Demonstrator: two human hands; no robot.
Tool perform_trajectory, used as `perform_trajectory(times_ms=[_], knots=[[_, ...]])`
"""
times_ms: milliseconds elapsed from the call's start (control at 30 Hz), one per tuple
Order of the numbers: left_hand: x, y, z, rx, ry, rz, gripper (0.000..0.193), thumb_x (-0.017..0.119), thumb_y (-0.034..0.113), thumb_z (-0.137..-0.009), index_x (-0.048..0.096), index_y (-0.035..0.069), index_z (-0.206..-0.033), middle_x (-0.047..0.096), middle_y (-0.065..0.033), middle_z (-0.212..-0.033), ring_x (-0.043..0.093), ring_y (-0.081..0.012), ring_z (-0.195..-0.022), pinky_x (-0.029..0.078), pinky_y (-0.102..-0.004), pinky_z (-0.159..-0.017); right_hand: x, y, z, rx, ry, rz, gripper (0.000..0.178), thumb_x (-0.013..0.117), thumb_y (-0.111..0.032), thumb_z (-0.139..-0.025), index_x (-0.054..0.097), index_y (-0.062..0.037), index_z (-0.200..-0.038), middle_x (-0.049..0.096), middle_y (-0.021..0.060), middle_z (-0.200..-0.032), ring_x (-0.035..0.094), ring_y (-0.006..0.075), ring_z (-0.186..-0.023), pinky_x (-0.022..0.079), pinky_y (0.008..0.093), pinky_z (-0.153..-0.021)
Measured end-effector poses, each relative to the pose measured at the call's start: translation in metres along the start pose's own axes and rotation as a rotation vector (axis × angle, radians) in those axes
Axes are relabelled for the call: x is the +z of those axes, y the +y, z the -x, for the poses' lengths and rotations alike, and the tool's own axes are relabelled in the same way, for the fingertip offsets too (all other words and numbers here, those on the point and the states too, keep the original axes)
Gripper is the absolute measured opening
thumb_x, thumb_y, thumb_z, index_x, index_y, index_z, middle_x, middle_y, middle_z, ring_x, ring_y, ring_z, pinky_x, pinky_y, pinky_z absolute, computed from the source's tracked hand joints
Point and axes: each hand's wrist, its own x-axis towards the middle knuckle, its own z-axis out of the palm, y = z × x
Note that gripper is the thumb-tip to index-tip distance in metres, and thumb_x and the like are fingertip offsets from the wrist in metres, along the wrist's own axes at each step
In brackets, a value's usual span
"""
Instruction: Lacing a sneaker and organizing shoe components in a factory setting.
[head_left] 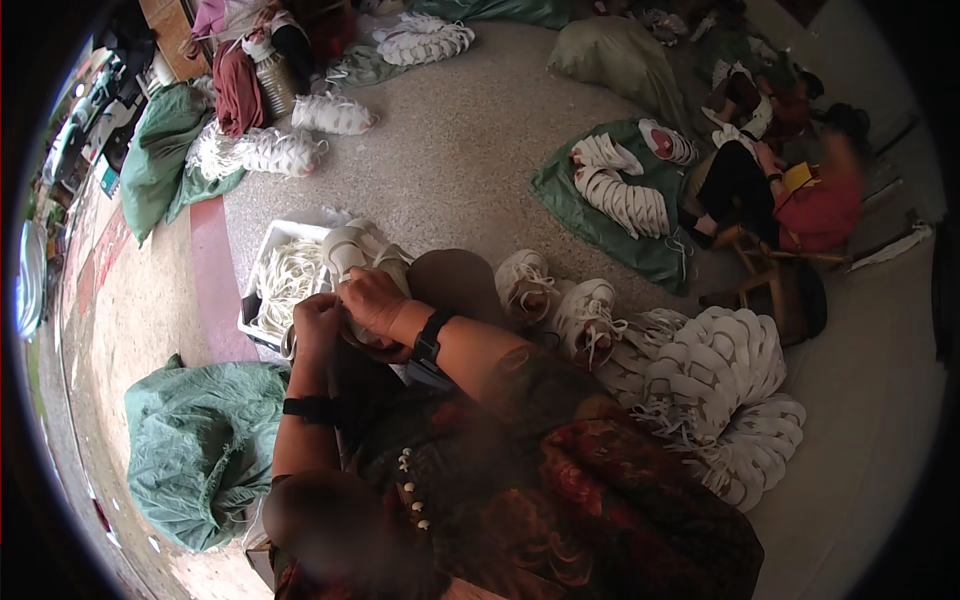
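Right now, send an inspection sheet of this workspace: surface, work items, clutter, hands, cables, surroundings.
Surface: speckled floor.
Work items: pale shoe by the hands; white laces heaped in a white bin.
Clutter: white shoes piled to the right; green sack to the left.
Hands: right hand at the pale shoe, left hand close beside it; exact grips unclear.
Cables: nothing seen.
Surroundings: person in red seated at right, near a green sheet bearing more shoes.

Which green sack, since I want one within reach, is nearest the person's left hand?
The crumpled sack at lower left is nearest the left hand; the other green sacks lie farther off, in the picture's upper half.
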Motion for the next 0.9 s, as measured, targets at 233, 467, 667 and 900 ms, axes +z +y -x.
perform_trajectory(times_ms=[233,467,667,900], knots=[[0.0,0.0,0.002,-0.104,-0.082,0.326,0.018,0.062,0.003,-0.073,0.067,-0.007,-0.087,0.065,-0.0084,-0.069,0.06,-0.013,-0.058,0.048,-0.0243,-0.054,0.004,0.002,-0.005,-0.081,0.027,0.092,0.015,0.056,-0.016,-0.075,0.063,-0.0055,-0.069,0.059,0.0177,-0.074,0.063,0.0318,-0.062,0.051,0.0402,-0.055],[0.003,-0.011,-0.003,-0.186,-0.106,0.315,0.019,0.065,0.006,-0.07,0.065,-0.005,-0.086,0.065,-0.0085,-0.075,0.061,-0.0133,-0.066,0.049,-0.0257,-0.06,-0.015,0.004,-0.019,-0.293,-0.442,0.145,0.01,0.058,-0.011,-0.066,0.065,-0.0048,-0.07,0.063,0.0149,-0.07,0.063,0.0293,-0.069,0.051,0.0379,-0.059],[-0.004,0.027,0.016,-0.197,-0.03,0.42,0.007,0.064,0.003,-0.074,0.06,-0.002,-0.077,0.061,-0.0045,-0.069,0.057,-0.0103,-0.06,0.047,-0.0233,-0.056,-0.14,0.048,-0.009,0.155,-0.197,-1.167,0.015,0.06,-0.011,-0.082,0.062,-0.0002,-0.073,0.059,0.0032,-0.069,0.047,0.0097,-0.06,0.04,0.0244,-0.061],[0.017,0.049,0.0,0.253,0.162,-0.198,0.018,0.062,0.016,-0.08,0.065,0.001,-0.071,0.065,-0.0123,-0.07,0.066,-0.0189,-0.068,0.051,-0.0318,-0.062,-0.121,0.036,0.012,0.315,-0.061,-1.651,0.023,0.06,-0.022,-0.087,0.056,-0.0022,-0.076,0.061,0.0111,-0.084,0.046,0.0089,-0.065,0.038,0.0229,-0.063]])
